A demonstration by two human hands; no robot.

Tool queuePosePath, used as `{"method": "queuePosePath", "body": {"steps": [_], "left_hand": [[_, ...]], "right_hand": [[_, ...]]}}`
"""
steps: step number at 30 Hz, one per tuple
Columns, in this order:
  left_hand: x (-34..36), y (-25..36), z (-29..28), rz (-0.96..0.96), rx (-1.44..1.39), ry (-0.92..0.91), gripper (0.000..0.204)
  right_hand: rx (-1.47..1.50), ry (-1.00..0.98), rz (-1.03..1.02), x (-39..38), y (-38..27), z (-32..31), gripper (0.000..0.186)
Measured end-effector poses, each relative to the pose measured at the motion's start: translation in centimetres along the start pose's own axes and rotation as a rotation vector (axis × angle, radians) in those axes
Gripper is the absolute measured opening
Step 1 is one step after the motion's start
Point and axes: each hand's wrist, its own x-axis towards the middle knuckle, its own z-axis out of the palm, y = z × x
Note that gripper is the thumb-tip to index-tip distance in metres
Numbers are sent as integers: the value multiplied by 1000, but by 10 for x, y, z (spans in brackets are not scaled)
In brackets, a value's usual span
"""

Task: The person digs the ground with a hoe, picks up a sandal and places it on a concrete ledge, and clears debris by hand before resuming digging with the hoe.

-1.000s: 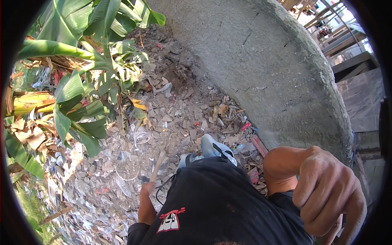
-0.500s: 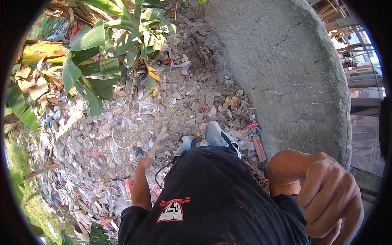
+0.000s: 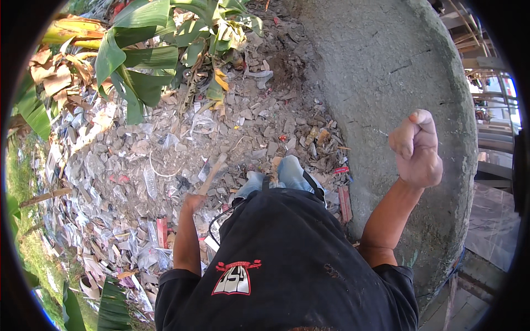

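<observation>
At the lower left of centre, low beside the torso, the person's left hand (image 3: 194, 202) is closed around one end of a wooden handle (image 3: 213, 174), which points up and away over the rubble (image 3: 248, 118). Whether the handle carries a head cannot be told. Across the body, the right hand (image 3: 417, 150) is held up in front of the concrete wall (image 3: 386, 71), its fingers curled in toward the palm and nothing seen in its grasp; whether its knuckles touch the wall is unclear.

Between the arms lies a dark shirt (image 3: 298, 243), with a black cord (image 3: 212, 226) looping out near the left forearm. Beyond its hem come pale blue trouser legs (image 3: 291, 172), and to their right a red block (image 3: 345, 203) lies close to the wall's foot. Farther left are a thin white loop (image 3: 160, 172) and a broad-leaved plant (image 3: 149, 58).

The footing looks like the main risk: loose shards and slick plastic could roll or slide under a shifted weight. A swing of the handle might snag the cord, and holding it so near its end could let it twist in the palm. A careless sweep of the right arm would likely scrape skin on the rough concrete.
</observation>
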Motion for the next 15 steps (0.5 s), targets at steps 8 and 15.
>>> {"method": "queuePosePath", "body": {"steps": [8,15], "left_hand": [[-15,16,0,27,45,20,28],[-13,10,6,48,113,74,38]], "right_hand": [[-284,816,842,-137,228,-93,21],[-229,917,1422,-309,316,-100,18]]}}
